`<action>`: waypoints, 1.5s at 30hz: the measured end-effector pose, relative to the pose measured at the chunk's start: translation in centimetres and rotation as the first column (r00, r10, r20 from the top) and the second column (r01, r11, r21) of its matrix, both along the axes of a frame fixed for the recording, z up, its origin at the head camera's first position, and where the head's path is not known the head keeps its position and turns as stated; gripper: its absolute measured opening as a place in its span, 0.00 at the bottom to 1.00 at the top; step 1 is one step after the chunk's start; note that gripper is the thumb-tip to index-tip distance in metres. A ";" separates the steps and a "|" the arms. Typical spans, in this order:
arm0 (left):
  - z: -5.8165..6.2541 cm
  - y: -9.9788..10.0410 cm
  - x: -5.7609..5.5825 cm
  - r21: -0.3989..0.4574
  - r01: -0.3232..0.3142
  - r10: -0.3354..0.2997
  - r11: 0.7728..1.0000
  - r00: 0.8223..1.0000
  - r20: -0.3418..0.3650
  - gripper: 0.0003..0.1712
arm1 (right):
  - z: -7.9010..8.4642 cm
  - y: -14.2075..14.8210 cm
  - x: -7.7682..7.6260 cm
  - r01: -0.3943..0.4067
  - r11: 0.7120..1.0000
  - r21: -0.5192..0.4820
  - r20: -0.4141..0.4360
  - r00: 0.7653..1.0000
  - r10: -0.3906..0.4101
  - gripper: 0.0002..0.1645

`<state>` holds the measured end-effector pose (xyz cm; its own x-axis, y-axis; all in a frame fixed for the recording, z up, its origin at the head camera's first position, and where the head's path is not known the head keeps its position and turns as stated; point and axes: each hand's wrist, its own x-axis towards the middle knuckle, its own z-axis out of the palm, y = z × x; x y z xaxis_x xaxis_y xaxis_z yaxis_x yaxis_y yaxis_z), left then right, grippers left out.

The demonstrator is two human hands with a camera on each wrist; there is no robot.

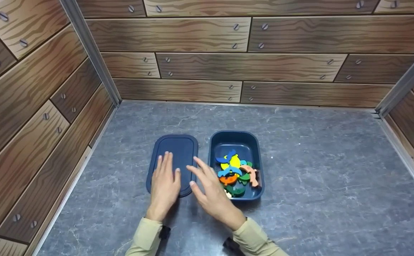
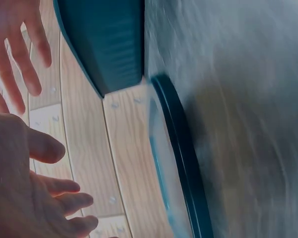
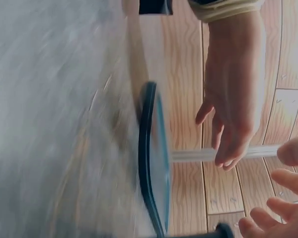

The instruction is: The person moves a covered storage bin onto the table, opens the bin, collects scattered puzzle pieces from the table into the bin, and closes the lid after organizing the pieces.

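Observation:
A dark blue lid (image 1: 184, 149) lies flat on the table, left of a dark blue open box (image 1: 261, 167). Inside the box is a pile of colourful animal-shaped pieces (image 1: 234, 161), among them blue, yellow, orange, green and pink ones. My left hand (image 1: 165, 183) is over the near left part of the lid, fingers straight, holding nothing; in the right wrist view this left hand (image 3: 236, 94) hovers above the lid (image 3: 148, 148). My right hand (image 1: 210, 193) is spread between lid and box, empty, hiding the box's near left corner. Its fingertips overlap the lid's right edge in the head view.
The grey marbled table (image 1: 328, 170) extends to both sides of the box and lid. Wood-patterned panels (image 1: 199, 65) wall it at the back, left and right, with metal corner posts (image 1: 96, 53) where they meet. Beige sleeves (image 1: 144, 236) cover the forearms.

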<state>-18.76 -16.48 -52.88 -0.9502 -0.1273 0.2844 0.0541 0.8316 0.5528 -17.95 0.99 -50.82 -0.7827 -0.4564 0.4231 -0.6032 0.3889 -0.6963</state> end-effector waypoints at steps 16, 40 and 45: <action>-0.2 -4.7 -0.3 0.155 -0.061 0.020 0.986 0.967 0.256 0.36 | -2.1 -4.1 0.6 0.047 0.994 0.095 0.300 0.951 -0.074 0.37; -1.4 -7.6 0.6 0.178 -0.029 -0.032 0.984 0.944 0.329 0.33 | -4.0 -3.8 0.3 0.128 0.950 0.283 0.397 0.887 -0.237 0.46; -1.4 -7.8 0.6 0.182 -0.042 -0.022 0.982 0.942 0.335 0.33 | -3.8 -3.9 0.3 0.102 0.970 0.222 0.420 0.887 -0.190 0.43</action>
<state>-18.16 -24.25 -54.25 -0.9845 -0.1568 -0.0785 -0.1678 0.7131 0.6807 -17.61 -2.87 -54.60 -0.9314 -0.3593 -0.0576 -0.1826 0.5985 -0.7800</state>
